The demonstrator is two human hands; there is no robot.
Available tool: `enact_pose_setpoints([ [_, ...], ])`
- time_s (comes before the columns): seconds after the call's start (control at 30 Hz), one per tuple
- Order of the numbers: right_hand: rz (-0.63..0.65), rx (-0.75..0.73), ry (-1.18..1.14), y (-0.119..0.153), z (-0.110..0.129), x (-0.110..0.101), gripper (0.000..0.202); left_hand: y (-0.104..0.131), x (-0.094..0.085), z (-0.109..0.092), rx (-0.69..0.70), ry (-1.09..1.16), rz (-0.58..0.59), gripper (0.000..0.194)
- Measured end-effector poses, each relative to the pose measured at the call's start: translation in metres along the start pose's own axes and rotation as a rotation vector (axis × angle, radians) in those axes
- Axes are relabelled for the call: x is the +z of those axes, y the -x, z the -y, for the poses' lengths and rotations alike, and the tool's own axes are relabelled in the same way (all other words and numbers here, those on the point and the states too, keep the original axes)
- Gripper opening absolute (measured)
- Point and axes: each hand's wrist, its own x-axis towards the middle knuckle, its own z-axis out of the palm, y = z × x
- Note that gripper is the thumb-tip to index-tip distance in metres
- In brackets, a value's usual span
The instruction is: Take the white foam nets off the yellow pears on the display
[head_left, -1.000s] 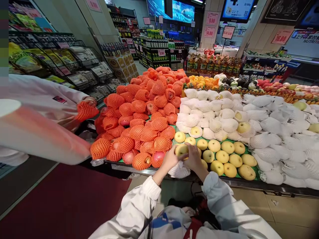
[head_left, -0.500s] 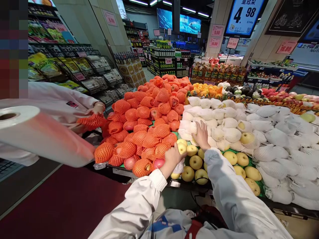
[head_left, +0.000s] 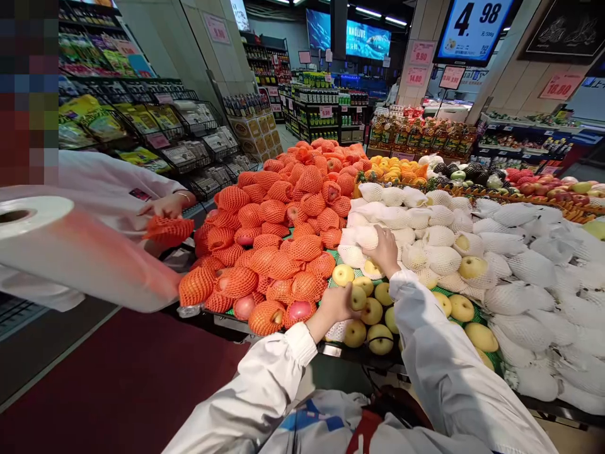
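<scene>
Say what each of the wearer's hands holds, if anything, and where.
Left hand: at the left side of a yellow pear. Right hand: at the right side of a netted fruit. Neither hold can be confirmed.

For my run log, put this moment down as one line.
Left hand: beside bare yellow pear, hold unclear | right hand: at white-netted fruit | left of view: co-worker's hand at orange netting

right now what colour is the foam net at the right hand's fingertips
White; the foam net at the right hand shows best in the head view.
</scene>
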Motion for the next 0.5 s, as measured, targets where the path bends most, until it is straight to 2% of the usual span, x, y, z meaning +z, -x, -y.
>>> enact_pose_setpoints([
  [0.13,-0.122,0.045,-0.176,0.0,0.002,-0.021,0.081,0.003,-0.005,-0.004,-0.008,-0.016,0.041,0.076],
  [0.3,-0.14,0.32,-0.455,0.013,-0.004,-0.031,0.078,0.014,-0.004,-0.002,-0.018,-0.042,0.054,0.081],
  [0.4,-0.086,0.467,-0.716,0.03,-0.007,-0.029,0.07,0.024,0.003,-0.004,-0.046,-0.041,0.045,0.08],
  [0.5,0.081,0.556,-0.95,0.057,-0.008,-0.03,0.064,0.034,0.013,-0.006,-0.081,0.001,0.037,0.079],
])
